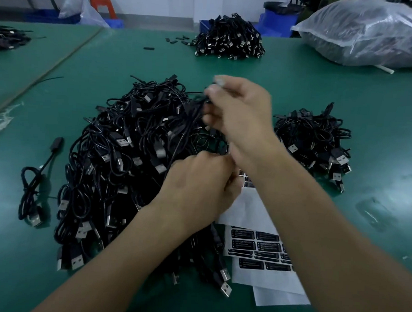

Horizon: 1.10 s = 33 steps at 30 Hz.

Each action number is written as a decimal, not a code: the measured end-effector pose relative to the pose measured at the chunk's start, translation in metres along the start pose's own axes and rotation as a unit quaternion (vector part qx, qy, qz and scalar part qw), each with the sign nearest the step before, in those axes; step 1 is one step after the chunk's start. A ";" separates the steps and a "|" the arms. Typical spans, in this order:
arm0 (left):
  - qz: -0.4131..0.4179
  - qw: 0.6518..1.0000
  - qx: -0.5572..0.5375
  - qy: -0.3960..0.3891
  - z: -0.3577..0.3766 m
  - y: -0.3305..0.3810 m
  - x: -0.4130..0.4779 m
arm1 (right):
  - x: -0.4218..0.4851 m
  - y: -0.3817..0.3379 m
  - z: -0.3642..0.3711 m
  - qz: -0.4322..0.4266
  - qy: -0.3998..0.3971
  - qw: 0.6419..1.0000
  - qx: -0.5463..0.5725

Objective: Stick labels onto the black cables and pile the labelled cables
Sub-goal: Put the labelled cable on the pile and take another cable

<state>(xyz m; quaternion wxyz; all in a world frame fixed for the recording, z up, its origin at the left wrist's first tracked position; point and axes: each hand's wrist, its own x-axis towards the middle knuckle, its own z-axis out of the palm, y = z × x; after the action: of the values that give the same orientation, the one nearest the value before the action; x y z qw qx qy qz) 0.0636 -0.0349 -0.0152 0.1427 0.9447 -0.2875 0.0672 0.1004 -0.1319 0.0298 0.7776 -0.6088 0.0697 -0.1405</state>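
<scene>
**Worker lifts one cable clear of the heap at the labelling bench**

A person's right hand [236, 109], blurred by motion, hangs above the big heap [118, 163] of black USB leads at the middle of the green table [299, 89]. Its fingers are curled round a single cable [186, 133], which slants down and to the left over the heap, probably raised so that one lead comes free of the tangle.

The left hand [199, 181] sits lower and nearer, its fingers curled at the far edge of the label sheets [262, 249]. Its fingertips are hidden, so it cannot be told whether it pinches a label, the cable's lower end, or nothing. The white sheets of black stickers lie just right of the heap, under the right forearm, within reach of both hands.

A smaller pile [315, 142] to the right looks like the place for finished leads. A stray cable [36, 182] lies apart on the left. At the far side stand another pile [230, 37] and a full plastic bag [373, 33].
</scene>
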 end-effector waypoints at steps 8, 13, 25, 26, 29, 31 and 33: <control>-0.068 0.920 -0.386 0.013 -0.006 0.008 0.001 | -0.008 -0.004 -0.060 0.047 0.019 0.939 0.339; -0.176 0.742 -0.638 0.109 -0.013 0.002 0.009 | -0.034 0.014 -0.098 0.076 0.033 0.955 0.285; -0.208 0.679 -0.685 0.164 -0.023 -0.015 0.011 | -0.067 0.020 -0.124 0.037 -0.065 0.952 -0.296; -0.202 0.693 -0.674 0.157 -0.024 -0.015 0.011 | -0.066 0.024 -0.126 -0.006 0.011 0.932 -0.361; -0.182 0.744 -0.628 0.135 -0.025 -0.013 0.010 | -0.064 0.030 -0.130 -0.054 0.148 0.869 -0.469; -0.154 0.803 -0.564 0.118 -0.023 -0.012 0.009 | -0.064 0.031 -0.134 -0.023 0.155 0.857 -0.491; -0.106 0.849 -0.507 0.104 -0.016 -0.010 0.007 | -0.063 0.031 -0.136 0.015 0.128 0.870 -0.476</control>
<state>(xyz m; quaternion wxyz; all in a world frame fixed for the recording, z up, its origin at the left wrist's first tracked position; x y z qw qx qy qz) 0.0745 -0.0258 -0.0006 0.6369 0.7534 -0.1632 -0.0058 0.0061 -0.2323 -0.0381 0.3796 -0.8809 0.2363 -0.1551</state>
